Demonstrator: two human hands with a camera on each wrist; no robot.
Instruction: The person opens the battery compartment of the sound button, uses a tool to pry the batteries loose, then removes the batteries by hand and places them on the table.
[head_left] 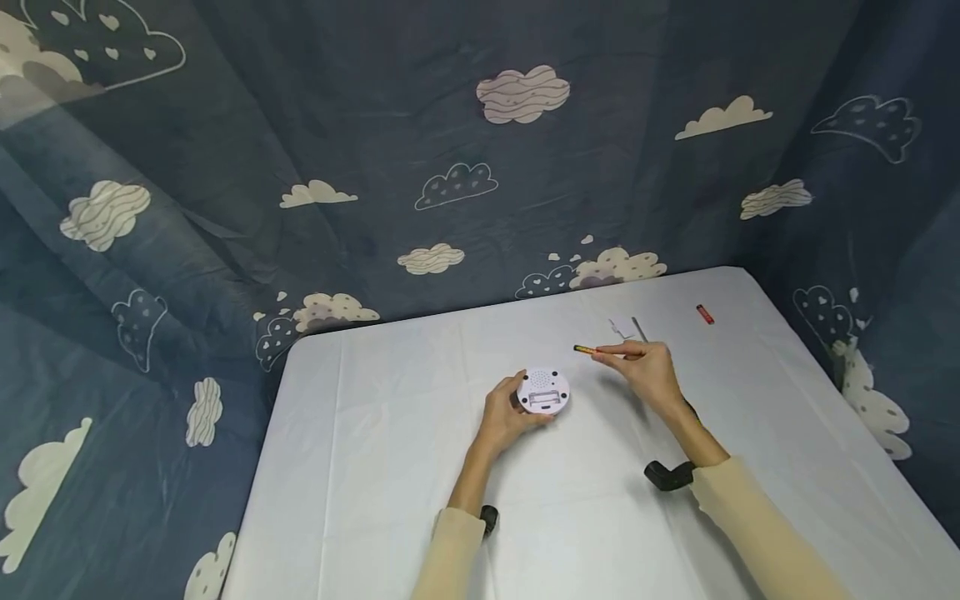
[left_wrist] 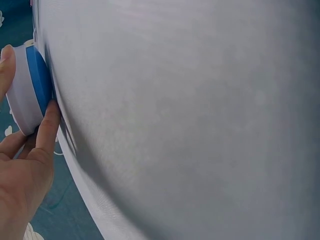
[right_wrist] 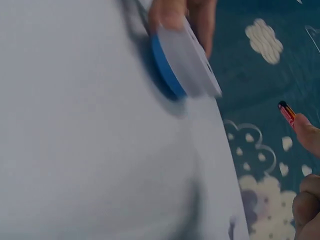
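My left hand (head_left: pixel 501 417) grips a small round white device (head_left: pixel 534 382) by its edge, back side turned up. That back has a patch of small holes, several dark feet and an uncovered battery compartment (head_left: pixel 544 398). In the left wrist view, the device's other side shows a blue rim (left_wrist: pixel 39 75) facing the table. My right hand (head_left: pixel 647 371) pinches a small battery (head_left: pixel 584 349) by one end, up and to the right of the device and apart from it. The right wrist view shows the battery's dark tip (right_wrist: pixel 283 105) sticking out past the fingers.
A red battery (head_left: pixel 705 314) lies farther back on the white-covered table (head_left: pixel 390 433). Behind my right hand are a thin grey rod-like tool (head_left: pixel 639 328) and a small pale piece (head_left: pixel 619 330). A dark curtain with clouds (head_left: pixel 450 250) hangs along the table's back edge.
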